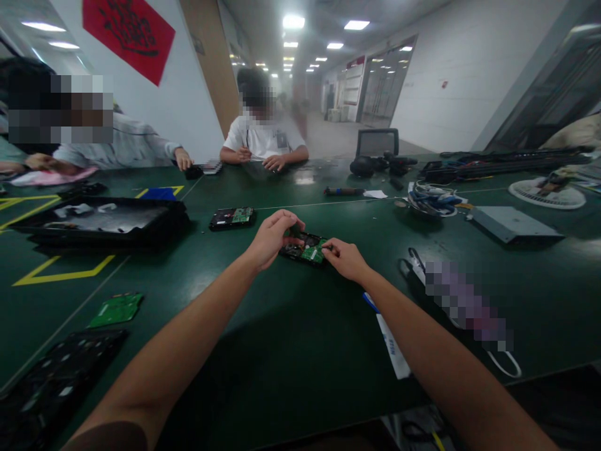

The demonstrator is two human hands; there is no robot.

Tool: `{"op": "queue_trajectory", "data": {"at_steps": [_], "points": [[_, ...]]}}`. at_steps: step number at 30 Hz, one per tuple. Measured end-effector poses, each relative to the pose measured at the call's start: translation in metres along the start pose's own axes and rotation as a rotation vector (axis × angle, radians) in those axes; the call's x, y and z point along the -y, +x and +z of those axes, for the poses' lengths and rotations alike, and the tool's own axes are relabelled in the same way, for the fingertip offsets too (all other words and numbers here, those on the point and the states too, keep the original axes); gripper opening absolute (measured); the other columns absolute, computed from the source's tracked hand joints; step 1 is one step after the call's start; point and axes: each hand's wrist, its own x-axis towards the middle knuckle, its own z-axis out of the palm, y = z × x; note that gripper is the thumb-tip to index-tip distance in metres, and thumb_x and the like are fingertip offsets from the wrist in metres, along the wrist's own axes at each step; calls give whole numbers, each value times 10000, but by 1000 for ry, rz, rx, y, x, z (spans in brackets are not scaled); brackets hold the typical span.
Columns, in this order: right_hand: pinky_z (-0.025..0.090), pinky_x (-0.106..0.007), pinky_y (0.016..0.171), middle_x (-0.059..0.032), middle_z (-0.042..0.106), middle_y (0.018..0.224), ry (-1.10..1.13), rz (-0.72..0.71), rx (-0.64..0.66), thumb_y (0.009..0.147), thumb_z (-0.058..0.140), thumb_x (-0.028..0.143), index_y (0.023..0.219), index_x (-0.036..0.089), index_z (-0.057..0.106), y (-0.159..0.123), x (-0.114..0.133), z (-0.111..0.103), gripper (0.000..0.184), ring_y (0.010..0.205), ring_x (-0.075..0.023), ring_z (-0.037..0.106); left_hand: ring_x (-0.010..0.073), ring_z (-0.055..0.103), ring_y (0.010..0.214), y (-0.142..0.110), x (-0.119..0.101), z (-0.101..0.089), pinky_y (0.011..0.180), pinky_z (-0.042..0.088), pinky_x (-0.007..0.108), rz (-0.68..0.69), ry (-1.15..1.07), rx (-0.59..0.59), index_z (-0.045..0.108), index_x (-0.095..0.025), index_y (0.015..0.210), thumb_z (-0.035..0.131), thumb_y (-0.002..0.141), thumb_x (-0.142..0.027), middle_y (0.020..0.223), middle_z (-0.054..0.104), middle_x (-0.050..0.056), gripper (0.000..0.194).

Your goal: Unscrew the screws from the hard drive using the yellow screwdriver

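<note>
A hard drive [313, 252] with a green circuit board on its upper face lies on the green table in front of me. My left hand [276, 237] curves over its far left end, fingers bent and thumb low against the drive. Something dark shows between that thumb and the fingers, too small to name. At the right end, my right hand [346, 258] pinches the edge of the drive near the circuit board, its fingertips closed together. The fingers partly cover both ends of the drive.
Another hard drive [231, 218] lies left of my hands. Black trays [101, 220], a loose green circuit board [116, 309] and dark drives [61, 376] are farther left. At right are a silver metal box [515, 224], bundled cables [432, 199] and a strap [504, 363]. Co-workers sit across the table.
</note>
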Motion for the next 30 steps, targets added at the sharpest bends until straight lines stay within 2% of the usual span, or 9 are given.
{"op": "queue_trajectory", "data": {"at_steps": [2, 4, 9, 13, 16, 19, 23, 27, 30], "points": [[355, -279, 617, 33, 633, 703, -2, -4, -4, 995, 560, 411, 1123, 232, 681, 0, 0, 0, 251, 642, -142, 556, 206, 625, 918, 1, -1, -2, 608, 540, 262, 22, 69, -24, 656, -182, 839, 658, 835, -329, 963, 668, 70, 147], [352, -280, 614, 32, 635, 704, 2, -8, -10, 991, 564, 410, 1121, 232, 682, 0, -1, 0, 250, 641, -142, 553, 206, 624, 879, 0, -2, -3, 547, 502, 244, 2, 97, 6, 676, -176, 855, 649, 839, -338, 944, 672, 81, 165], [360, -283, 617, 29, 642, 709, 8, 2, -7, 988, 565, 406, 1128, 230, 680, 1, -1, 1, 252, 646, -146, 559, 209, 649, 804, -3, -1, 2, 546, 508, 270, -94, -16, 113, 633, -187, 948, 679, 845, -358, 889, 704, 84, 205], [369, -283, 616, 28, 653, 723, 2, 1, 5, 997, 551, 411, 1144, 231, 675, 1, 0, -1, 264, 647, -145, 570, 202, 630, 919, -1, 2, 1, 656, 554, 285, -6, -6, 49, 651, -192, 889, 699, 849, -368, 946, 668, 60, 186], [373, -283, 612, 29, 654, 722, 3, 0, 11, 999, 547, 417, 1139, 232, 676, 0, 0, -1, 265, 646, -146, 573, 185, 603, 884, 2, 2, -4, 600, 512, 245, 27, 104, 13, 706, -192, 859, 692, 851, -386, 980, 653, 60, 195], [380, -283, 617, 30, 651, 714, 5, 8, -7, 991, 558, 407, 1138, 230, 678, 1, -2, 1, 259, 633, -145, 569, 194, 618, 844, 1, 1, -5, 559, 490, 246, -5, 112, 72, 719, -187, 907, 682, 857, -386, 954, 675, 78, 209], [391, -281, 640, 16, 671, 752, 8, 6, -39, 972, 585, 388, 1120, 231, 690, 2, -4, 4, 240, 668, -149, 580, 206, 651, 807, -3, 0, 1, 601, 544, 299, -91, 6, 161, 656, -179, 961, 702, 851, -361, 910, 710, 96, 218], [382, -278, 624, 15, 674, 756, 9, 8, -32, 979, 569, 403, 1125, 234, 689, 2, -4, 4, 253, 666, -149, 579, 215, 660, 919, -3, 0, 2, 724, 594, 349, -67, -31, 113, 634, -178, 887, 714, 846, -346, 946, 707, 90, 191], [377, -278, 616, 20, 663, 739, 14, 2, -29, 982, 564, 408, 1118, 235, 685, 1, -5, 4, 251, 653, -147, 570, 207, 632, 942, 1, 0, -2, 713, 597, 321, 9, 40, 55, 681, -180, 849, 700, 849, -359, 978, 678, 74, 180]]}}
